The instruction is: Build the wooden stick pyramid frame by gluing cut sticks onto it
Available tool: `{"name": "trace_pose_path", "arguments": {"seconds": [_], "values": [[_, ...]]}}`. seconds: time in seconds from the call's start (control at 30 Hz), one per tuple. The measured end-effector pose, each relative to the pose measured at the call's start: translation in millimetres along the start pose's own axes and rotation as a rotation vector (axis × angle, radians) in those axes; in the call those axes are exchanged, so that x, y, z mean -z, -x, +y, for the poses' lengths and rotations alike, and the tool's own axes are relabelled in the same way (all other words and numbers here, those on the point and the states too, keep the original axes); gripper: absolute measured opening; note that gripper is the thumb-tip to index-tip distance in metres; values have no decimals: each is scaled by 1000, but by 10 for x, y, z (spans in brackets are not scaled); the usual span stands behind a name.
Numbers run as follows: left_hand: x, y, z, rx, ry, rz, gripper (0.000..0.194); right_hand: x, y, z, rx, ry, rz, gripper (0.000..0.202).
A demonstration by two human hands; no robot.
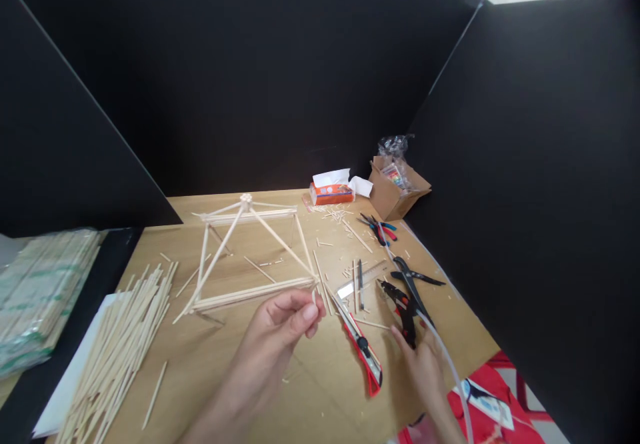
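Observation:
My left hand is closed in a pinch above the front of the table, holding a short wooden stick upright between thumb and fingertips. Just behind it stands a frame of wooden sticks, with slanted sticks meeting at a bundled top. At the right, my right hand is around the handle of a black hot glue gun, its fingers partly hidden. Between the hands lies a red utility knife. A thin stick on the table ends near my right thumb.
Loose sticks are heaped at the left beside wrapped bundles. Farther back are a tissue pack, a cardboard box and pliers. A ruler, a pen and black cutters lie nearby. Black panels enclose the table.

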State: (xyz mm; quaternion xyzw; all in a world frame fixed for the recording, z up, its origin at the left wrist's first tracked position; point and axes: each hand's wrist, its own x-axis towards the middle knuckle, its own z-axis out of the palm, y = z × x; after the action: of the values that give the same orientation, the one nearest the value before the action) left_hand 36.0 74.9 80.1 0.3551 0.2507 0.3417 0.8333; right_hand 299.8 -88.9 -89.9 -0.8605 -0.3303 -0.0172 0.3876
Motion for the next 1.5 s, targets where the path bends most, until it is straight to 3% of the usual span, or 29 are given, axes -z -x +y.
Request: {"name": "trace_pose_path", "arguments": {"seconds": [0.1, 0.2, 0.27, 0.33, 0.43, 0.57, 0.8, 1.03, 1.27, 1.5], "values": [[-14, -3, -18, 34, 74, -19, 8, 68, 330, -105, 22, 121, 130, 71], [-39, -14, -37, 44, 108, -27, 7, 159, 544, -486, 99, 18, 186, 54], [-65, -20, -46, 34, 100, -20, 7, 253, 568, -875, 181, -81, 6, 25], [-93, -17, -53, 11, 72, 1, 8, 355, 513, -1296, 354, -159, -122, 12], [-112, 1, -68, -55, 2, 50, 7, 454, 374, -1830, 582, -318, -94, 28], [-83, 7, -116, -208, -104, 94, 1, 405, 252, -2215, 553, -483, -64, 38], [-89, -17, -227, -467, -273, 163, 10, 212, 195, -2404, 420, -624, -94, 23], [-77, -63, -324, -498, -281, 292, 8, 154, 124, -2468, 379, -604, -139, 12], [-7, -110, -319, -760, -631, 337, 21, 161, 12, -2449, 282, -583, -300, 8], [-88, -142, -322, -647, -622, 301, 25, 57, -120, -2422, 247, -677, -337, 7]]}}
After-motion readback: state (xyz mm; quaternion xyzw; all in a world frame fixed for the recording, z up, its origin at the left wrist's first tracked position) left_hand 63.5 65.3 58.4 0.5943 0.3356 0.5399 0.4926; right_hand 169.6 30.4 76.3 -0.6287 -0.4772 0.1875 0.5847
